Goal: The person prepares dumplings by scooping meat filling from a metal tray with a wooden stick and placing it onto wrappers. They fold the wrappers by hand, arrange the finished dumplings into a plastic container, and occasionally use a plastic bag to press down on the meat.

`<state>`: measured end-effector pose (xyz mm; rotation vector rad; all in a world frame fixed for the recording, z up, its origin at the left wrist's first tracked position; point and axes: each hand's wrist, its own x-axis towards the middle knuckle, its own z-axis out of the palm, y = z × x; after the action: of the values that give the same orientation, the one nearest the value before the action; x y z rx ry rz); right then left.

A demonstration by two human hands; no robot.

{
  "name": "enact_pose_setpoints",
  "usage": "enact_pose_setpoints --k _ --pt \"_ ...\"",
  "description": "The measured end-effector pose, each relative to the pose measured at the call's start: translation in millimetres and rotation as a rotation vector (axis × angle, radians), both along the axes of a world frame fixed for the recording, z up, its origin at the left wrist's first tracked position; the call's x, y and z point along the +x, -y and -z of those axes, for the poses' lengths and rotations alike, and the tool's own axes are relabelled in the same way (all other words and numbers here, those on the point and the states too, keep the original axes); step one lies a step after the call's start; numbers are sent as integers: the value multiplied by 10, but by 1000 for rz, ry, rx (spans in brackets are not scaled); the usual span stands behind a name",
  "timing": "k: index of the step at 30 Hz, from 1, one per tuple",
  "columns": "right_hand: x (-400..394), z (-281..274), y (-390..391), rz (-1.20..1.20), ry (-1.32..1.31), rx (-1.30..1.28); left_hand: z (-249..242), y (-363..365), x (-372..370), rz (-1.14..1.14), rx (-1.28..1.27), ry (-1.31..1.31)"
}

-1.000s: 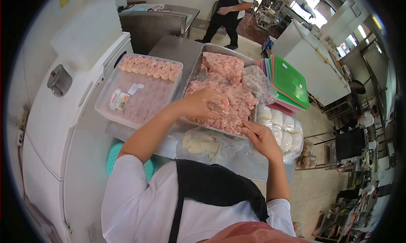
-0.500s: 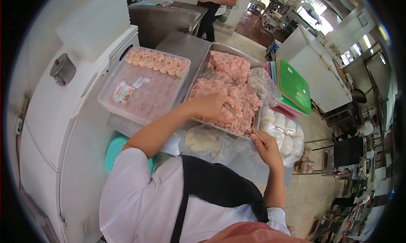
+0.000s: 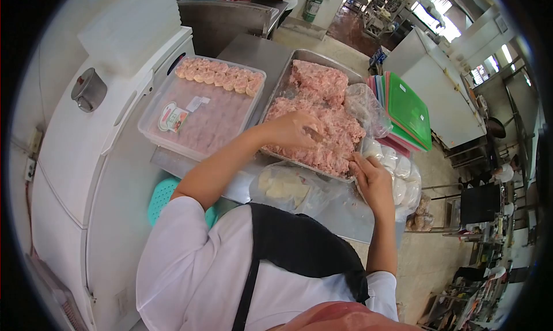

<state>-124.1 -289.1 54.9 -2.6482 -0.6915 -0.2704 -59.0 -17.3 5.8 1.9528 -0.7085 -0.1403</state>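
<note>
While the left hand (image 3: 292, 129) is curled palm-down over the minced meat (image 3: 335, 126), at eight o'clock in the metal tray (image 3: 279, 89), its fingertips are too hidden to tell whether they pinch any; the right hand (image 3: 371, 178), at five o'clock by the near corner, has thumb and fingers drawn together, on what cannot be made out. The step in hand looks like working loose a portion of minced meat, and the next move would seem to call for a small, even amount and a steady right hand.
</note>
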Motion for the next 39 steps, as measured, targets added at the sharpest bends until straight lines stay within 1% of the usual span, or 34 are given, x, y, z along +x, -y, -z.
enact_pose_setpoints --k 1,3,4,6,7,8,9,11,12,13,15,16,18,19,21,22,23,24,25,27,28,31,32,33,35,36,39 --pt "-30 -54 -58 51 76 -52 -17 -23 -4 -27 -19 -13" --pt "-102 15 -158 -10 180 -21 -31 -79 -32 -85 -62 -45" --pt "-117 49 -180 -43 232 -6 -21 -86 -16 -98 21 -8" --pt "-49 99 -136 -2 169 -35 35 -91 20 -122 191 64" --pt "-19 96 -122 17 139 -49 88 -109 12 -122 169 77" --pt "-28 58 -102 29 66 6 151 -140 -3 -123 147 92" --pt "-13 36 -58 9 17 87 109 -151 -51 -120 126 107" --pt "25 -10 73 -28 -85 250 -7 -167 -127 -77 2 62" --pt "7 -78 88 -16 -135 310 -82 -172 -161 -61 -22 103" --pt "-7 -123 116 -22 -177 316 -158 -176 -196 -46 -45 143" --pt "-25 -160 152 -35 -262 330 -224 -189 -219 -24 -7 351" --pt "-29 -138 124 -88 -237 301 -240 -201 -216 -24 81 179" --pt "-53 -71 22 -190 -187 238 -298 -175 -244 10 76 198" --pt "-84 -81 -25 -154 -109 204 -304 -155 -261 28 72 206" --pt "-142 -139 -131 -87 50 130 -186 -143 -228 -57 31 150" --pt "-157 -145 -166 -53 216 100 -150 -147 -206 -100 4 124" --pt "-168 -134 -207 -66 226 69 -122 -159 -184 -143 -21 95" --pt "-171 -119 -249 -77 236 40 -219 -209 -184 -64 -5 111" --pt "-169 -106 -266 -83 245 13 -193 -204 -184 -104 -6 156" --pt "-108 -152 -232 -34 165 18 -176 -173 -190 -178 -8 249" --pt "-70 -195 -200 -11 126 22 -205 -178 -212 -198 -46 205" --pt "-16 -380 -52 -44 -15 220 -285 -199 -277 -235 -83 127" --pt "-24 -409 -42 -66 -63 231 -279 -194 -269 -237 -52 140" --pt "-3 -332 -51 -144 -25 220 -270 -186 -258 -239 -23 154" --pt "97 -55 -85 -304 50 191 -253 -174 -205 -102 -90 188" --pt "123 -29 -105 -275 -114 170 -236 -169 -186 -34 -124 205" --pt "137 -236 -62 -117 82 -35 -99 -169 -160 -214 -19 212"
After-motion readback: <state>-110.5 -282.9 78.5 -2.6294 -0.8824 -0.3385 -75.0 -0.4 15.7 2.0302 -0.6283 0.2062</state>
